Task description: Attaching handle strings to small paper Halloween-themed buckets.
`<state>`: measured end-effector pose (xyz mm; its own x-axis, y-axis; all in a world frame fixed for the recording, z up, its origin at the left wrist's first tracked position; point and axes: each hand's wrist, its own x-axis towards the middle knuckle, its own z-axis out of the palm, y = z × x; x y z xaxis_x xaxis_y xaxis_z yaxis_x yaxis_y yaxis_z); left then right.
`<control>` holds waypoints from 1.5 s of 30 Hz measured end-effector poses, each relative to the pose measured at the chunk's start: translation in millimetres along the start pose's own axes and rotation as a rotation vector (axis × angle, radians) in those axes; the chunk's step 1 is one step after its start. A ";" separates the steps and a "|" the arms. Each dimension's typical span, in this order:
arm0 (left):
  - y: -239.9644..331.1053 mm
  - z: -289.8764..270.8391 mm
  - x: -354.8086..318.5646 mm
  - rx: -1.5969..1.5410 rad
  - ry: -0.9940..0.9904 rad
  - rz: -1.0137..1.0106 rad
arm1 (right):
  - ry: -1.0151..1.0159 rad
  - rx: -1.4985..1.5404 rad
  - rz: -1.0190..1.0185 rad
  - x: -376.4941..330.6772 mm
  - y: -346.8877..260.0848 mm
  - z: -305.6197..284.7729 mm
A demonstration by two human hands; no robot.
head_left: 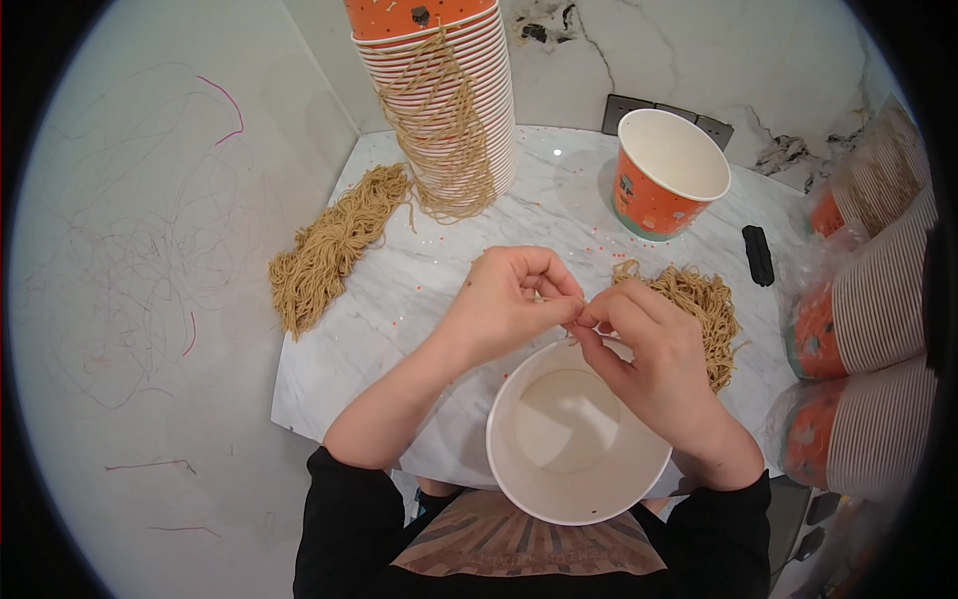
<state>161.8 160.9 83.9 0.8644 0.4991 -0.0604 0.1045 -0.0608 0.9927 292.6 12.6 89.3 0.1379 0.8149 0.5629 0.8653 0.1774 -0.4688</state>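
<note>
A white-lined paper bucket (509, 439) stands in front of me at the near table edge, its mouth tilted toward me. My left hand (514, 304) and my right hand (644, 349) meet fingertip to fingertip at its far rim. Both are closed in a pinch; whatever lies between the fingers is too small and covered to make out. The near rim has a small dark spot. A loose bundle of tan twine (704, 309) lies beside my right hand, partly covered by it. A longer hank of the same twine (334, 250) rests at the left.
A tall stack of nested buckets (504, 130), draped with twine, rises at the back. One orange bucket (664, 205) stands apart at back right, near a black object (758, 256). Plastic-wrapped bucket stacks (878, 309) line the right side. A scribbled white wall (150, 299) borders the left.
</note>
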 end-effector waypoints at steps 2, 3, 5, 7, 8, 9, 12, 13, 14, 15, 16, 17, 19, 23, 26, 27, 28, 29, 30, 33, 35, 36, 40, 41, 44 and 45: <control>3.1 4.7 0.2 0.143 0.041 0.020 | 0.002 0.005 -0.004 0.9 1.8 -0.6; 2.9 7.8 -0.9 0.184 0.068 0.082 | 0.002 0.003 -0.003 1.0 2.7 -1.9; -0.8 12.7 -1.1 0.226 0.099 0.142 | -0.048 0.038 0.046 1.4 3.5 -6.2; -9.3 15.8 0.7 0.009 0.120 0.174 | -0.044 0.097 0.084 2.6 3.2 -8.2; -10.5 18.2 0.5 0.008 0.118 0.174 | -0.037 0.147 0.128 2.4 3.0 -10.6; -11.2 20.4 0.2 -0.044 0.129 0.213 | -0.037 0.145 0.129 2.6 3.2 -13.6; -25.0 23.8 4.0 -0.181 0.148 0.271 | -0.036 0.245 0.191 5.6 5.9 -16.0; -29.3 23.7 4.7 -0.268 0.155 0.291 | -0.025 0.304 0.191 7.3 7.5 -14.2; -26.2 25.9 5.2 -0.271 0.149 0.290 | -0.011 0.355 0.198 7.6 9.9 -14.4; -20.0 28.2 5.0 -0.420 0.126 0.181 | -0.010 0.351 0.202 7.6 12.6 -14.0; -16.9 29.7 5.7 -0.567 0.101 0.069 | -0.003 0.404 0.205 7.3 15.7 -13.2; -18.8 26.9 6.4 -0.565 0.102 0.069 | 0.002 0.462 0.202 7.9 17.1 -12.7; -26.3 19.1 8.3 -0.774 -0.072 -0.061 | -0.021 0.546 0.251 8.6 18.2 -13.3; -30.5 21.2 10.6 -0.815 -0.069 -0.125 | -0.070 0.747 0.363 7.8 23.7 -11.7; -34.4 19.9 11.7 -0.829 -0.121 -0.129 | -0.090 0.860 0.404 9.4 23.7 -13.3; -35.8 20.2 11.9 -0.850 -0.131 -0.146 | -0.089 0.860 0.404 9.9 23.9 -14.4; -36.4 20.7 11.9 -0.872 -0.142 -0.164 | -0.107 0.882 0.412 10.3 24.2 -16.1; -34.3 22.7 11.8 -0.872 -0.143 -0.165 | -0.125 0.904 0.421 10.3 24.9 -17.4; -29.8 25.4 11.2 -0.903 -0.151 -0.184 | -0.124 0.903 0.423 10.1 25.2 -18.5; -37.2 21.2 12.6 -0.927 -0.198 -0.184 | -0.124 0.890 0.443 11.0 23.1 -21.1; -39.1 19.6 12.9 -0.921 -0.240 -0.164 | -0.130 0.845 0.433 11.6 21.6 -22.1; -36.7 20.6 12.6 -0.926 -0.246 -0.162 | -0.129 0.844 0.434 11.5 21.5 -22.1; -35.3 17.4 15.0 -0.892 -0.284 -0.152 | -0.066 0.694 0.421 11.4 20.8 -21.9; -35.0 18.2 15.2 -0.890 -0.282 -0.148 | -0.051 0.621 0.424 11.1 21.1 -21.1; -35.0 21.5 14.5 -0.873 -0.194 -0.089 | -0.045 0.485 0.361 7.6 19.4 -19.5; -35.9 20.2 14.2 -0.861 -0.217 -0.091 | -0.042 0.482 0.358 8.0 18.5 -19.7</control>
<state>180.3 152.7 45.3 0.9541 0.2902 -0.0745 -0.1529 0.6854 0.7120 319.2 11.6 98.6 0.3526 0.8895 0.2906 0.4517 0.1103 -0.8853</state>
